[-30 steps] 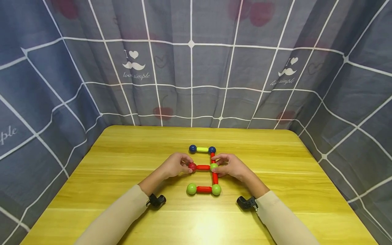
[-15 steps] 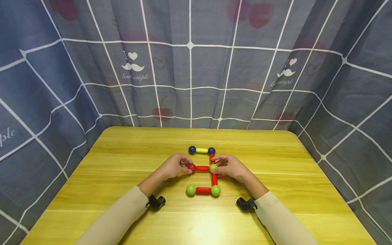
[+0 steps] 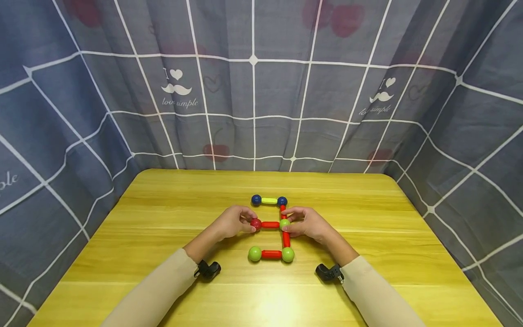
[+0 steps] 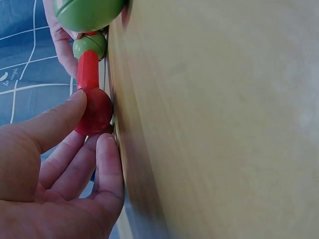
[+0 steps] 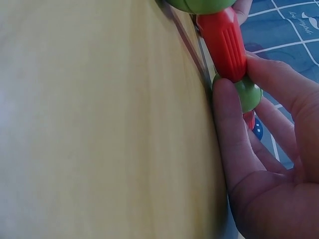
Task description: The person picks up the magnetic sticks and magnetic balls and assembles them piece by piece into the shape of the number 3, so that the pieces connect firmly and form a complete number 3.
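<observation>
A flat figure of balls and rods lies on the table. My left hand (image 3: 234,221) pinches the red ball (image 4: 97,112) at the left end of the middle red rod (image 3: 270,225). At that rod's other end, the fingers of my right hand (image 3: 306,221) hold the green ball (image 5: 247,93). Red rods run from this ball to a blue ball (image 3: 282,201) at the back and a green ball (image 3: 288,254) at the front. A yellow rod (image 3: 269,200) links the back ball to another blue ball (image 3: 256,200). The front red rod (image 3: 271,255) ends in a green ball (image 3: 254,254).
The wooden table (image 3: 171,190) reaches back to a grey-blue curtain (image 3: 229,100) with white grid lines, which also hangs on both sides. A small black camera (image 3: 209,270) sits on the left wrist and another black camera (image 3: 327,271) on the right.
Both hands keep their hold on the red ball and the middle green ball. The whole head view has shifted very slightly; the figure keeps its shape.
</observation>
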The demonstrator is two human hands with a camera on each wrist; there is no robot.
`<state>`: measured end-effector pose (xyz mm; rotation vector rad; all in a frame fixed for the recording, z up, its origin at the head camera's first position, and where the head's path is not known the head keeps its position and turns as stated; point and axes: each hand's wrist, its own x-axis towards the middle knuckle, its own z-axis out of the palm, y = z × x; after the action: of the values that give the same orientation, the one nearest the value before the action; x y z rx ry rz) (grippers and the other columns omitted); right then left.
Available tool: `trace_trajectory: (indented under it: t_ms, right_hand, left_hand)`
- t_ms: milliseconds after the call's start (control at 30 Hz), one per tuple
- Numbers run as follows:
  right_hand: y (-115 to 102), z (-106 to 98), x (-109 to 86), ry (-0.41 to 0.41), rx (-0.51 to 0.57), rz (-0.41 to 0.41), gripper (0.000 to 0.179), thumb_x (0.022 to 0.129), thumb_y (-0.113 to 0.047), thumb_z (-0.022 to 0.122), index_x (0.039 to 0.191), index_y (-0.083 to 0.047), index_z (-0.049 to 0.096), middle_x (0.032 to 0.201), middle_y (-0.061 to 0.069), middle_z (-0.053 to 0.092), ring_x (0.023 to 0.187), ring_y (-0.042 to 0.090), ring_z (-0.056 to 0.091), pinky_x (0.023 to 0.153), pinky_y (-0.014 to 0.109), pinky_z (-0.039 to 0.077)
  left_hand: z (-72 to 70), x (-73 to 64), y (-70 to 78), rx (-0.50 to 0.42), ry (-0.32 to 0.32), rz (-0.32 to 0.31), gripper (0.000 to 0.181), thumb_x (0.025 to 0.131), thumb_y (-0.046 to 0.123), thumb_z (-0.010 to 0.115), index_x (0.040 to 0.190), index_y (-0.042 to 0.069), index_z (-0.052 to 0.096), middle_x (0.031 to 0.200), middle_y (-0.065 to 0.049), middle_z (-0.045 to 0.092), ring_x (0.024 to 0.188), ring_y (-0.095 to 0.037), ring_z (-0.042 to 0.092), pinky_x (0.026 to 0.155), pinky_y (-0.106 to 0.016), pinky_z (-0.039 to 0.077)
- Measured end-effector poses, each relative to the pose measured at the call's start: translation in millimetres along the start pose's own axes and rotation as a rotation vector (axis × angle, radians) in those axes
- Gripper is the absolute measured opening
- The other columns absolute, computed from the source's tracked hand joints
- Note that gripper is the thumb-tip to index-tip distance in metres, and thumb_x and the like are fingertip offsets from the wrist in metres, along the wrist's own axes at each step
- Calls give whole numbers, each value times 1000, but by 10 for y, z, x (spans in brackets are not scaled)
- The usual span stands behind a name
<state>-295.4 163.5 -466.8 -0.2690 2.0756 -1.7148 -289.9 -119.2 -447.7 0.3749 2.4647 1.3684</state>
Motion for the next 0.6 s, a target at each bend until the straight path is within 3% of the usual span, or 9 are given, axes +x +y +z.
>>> trace_trajectory:
  t_ms: [600]
  right_hand:
    - [-17,-4,0,-8,-12,-15,56,85,1,81,136,3,60,106,14,57,78,19,71,77,42,64]
  left_hand:
    - [-11,-17,29,-13,0,3,26,84,1,82,109,4,72,104,-8,71,87,-16,65,79,-28,56]
